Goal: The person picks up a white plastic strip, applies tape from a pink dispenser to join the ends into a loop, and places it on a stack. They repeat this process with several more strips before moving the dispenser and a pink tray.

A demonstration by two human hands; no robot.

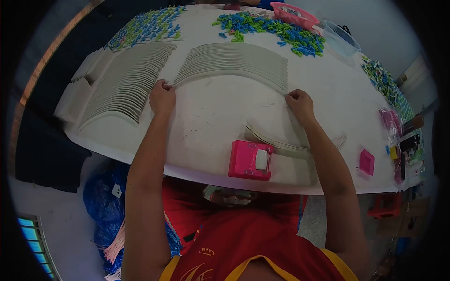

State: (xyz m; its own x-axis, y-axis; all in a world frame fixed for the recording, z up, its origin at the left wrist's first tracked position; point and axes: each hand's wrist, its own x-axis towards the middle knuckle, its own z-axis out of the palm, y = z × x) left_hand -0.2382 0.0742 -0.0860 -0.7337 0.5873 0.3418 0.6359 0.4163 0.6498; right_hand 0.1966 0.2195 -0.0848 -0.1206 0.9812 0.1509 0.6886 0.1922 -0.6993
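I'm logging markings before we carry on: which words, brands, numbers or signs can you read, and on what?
None reads clearly.
Red shirt: small yellow lettering, too small and blurred to quote.
White label on the blue bag: too small to read.
Pink holder: no readable print.
Curved pale strips: no lettering visible.

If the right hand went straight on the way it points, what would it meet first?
The right hand would most likely meet the middle row of pale strips, at its near right corner. The fingertips look right beside it; actual contact is unclear.
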